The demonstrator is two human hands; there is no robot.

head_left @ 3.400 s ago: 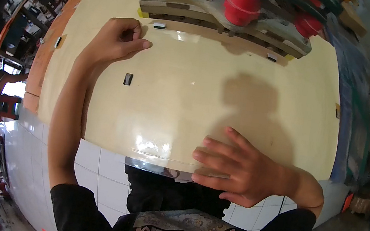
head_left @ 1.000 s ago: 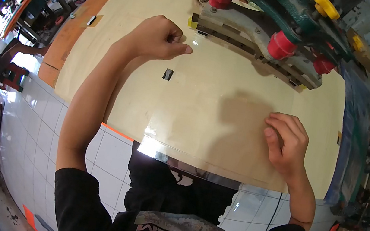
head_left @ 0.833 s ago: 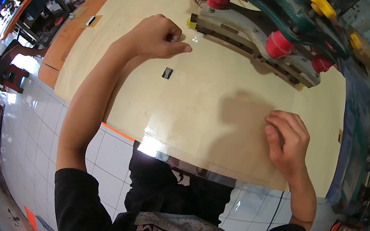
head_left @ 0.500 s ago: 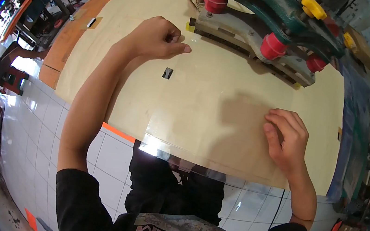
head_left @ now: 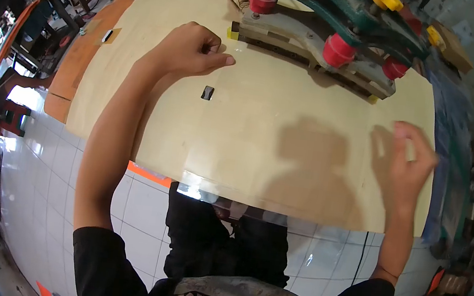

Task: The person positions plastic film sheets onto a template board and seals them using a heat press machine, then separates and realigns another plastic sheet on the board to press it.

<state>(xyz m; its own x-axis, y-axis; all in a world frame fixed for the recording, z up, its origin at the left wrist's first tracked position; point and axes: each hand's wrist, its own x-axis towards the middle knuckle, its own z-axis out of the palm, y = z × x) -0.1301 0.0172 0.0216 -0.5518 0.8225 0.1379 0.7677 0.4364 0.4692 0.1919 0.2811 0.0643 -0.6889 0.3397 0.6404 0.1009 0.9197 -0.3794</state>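
My left hand [head_left: 192, 50] rests on the cream sheet [head_left: 240, 121] that covers the table. Its fingers are curled in and the thumb sticks out toward the machine; nothing shows in its grip. A small dark rectangular piece [head_left: 207, 92] lies just below that hand. My right hand [head_left: 414, 156], slightly blurred, hovers over the sheet's right side with a shadow beside it. Its thumb and forefinger meet at the tips; whether something thin is between them, I cannot make out. A clear plastic film [head_left: 202, 186] lies over the sheet and overhangs the near edge.
A green machine head [head_left: 321, 9] with red knobs, a yellow knob and a long metal bar stands over the table's far side. A small white piece [head_left: 107, 35] sits at the far left. Bluish plastic [head_left: 451, 134] hangs along the right edge.
My right hand has moved right and away from my body, from low over the sheet toward its right edge, its thumb and forefinger now together. My left hand keeps its place and shape.
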